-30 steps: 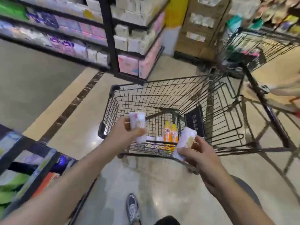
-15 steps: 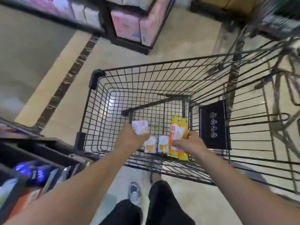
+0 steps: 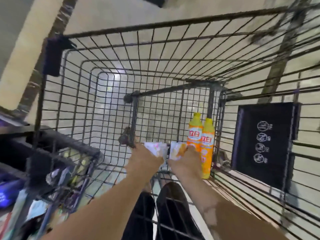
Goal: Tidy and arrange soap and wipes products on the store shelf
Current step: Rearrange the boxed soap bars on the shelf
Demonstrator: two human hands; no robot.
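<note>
Both my arms reach down into a black wire shopping cart [image 3: 52, 56]. My left hand [image 3: 144, 160] grips a small white pack with pink print [image 3: 155, 148] near the cart's bottom. Beside it, my right hand [image 3: 186, 161] holds a small white pack with orange print [image 3: 177, 150]. Two orange bottles with yellow caps [image 3: 201, 141] stand upright just right of my right hand, against the cart's folding seat panel. The view is blurred, and whatever lies under my hands is hidden.
A black plastic flap with white pictograms [image 3: 263, 144] hangs on the cart's right side. A shelf with purple and mixed products [image 3: 10, 191] sits at the lower left. My dark trousers [image 3: 166, 212] show below the cart. Beige floor with a dark stripe [image 3: 57, 16] lies beyond.
My head has tilted further down and closer to the cart. Both hands, each still holding a pack, have sunk from above the cart rim to its bottom beside the bottles.
</note>
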